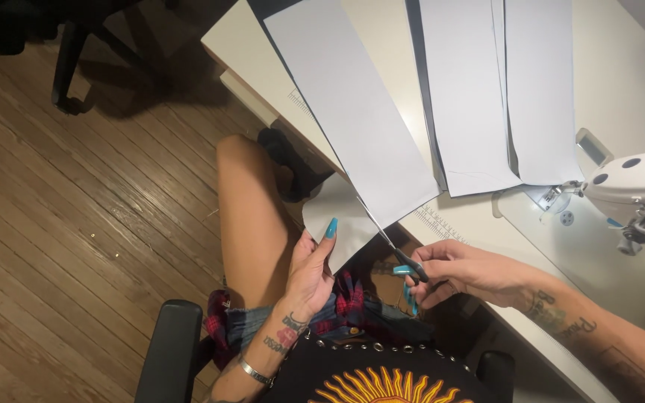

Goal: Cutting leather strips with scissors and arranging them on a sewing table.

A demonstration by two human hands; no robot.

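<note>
My right hand [463, 270] grips a pair of scissors [391, 246] with dark and teal handles; the blades point up-left into a long white sheet of paper [352, 112] that hangs over the table edge. My left hand [309, 270], with long teal nails, holds the lower part of the same sheet [337, 216] just left of the blades, above my lap. The blade tips sit at the sheet's lower edge, partly hidden by the paper.
More white paper strips [502, 89] lie on the cream table [636, 82]. A white sewing machine [636, 186] stands at the right. A ruler strip [442, 222] runs along the table edge. Wooden floor [76, 224] lies to the left, with a black chair armrest [169, 351] below.
</note>
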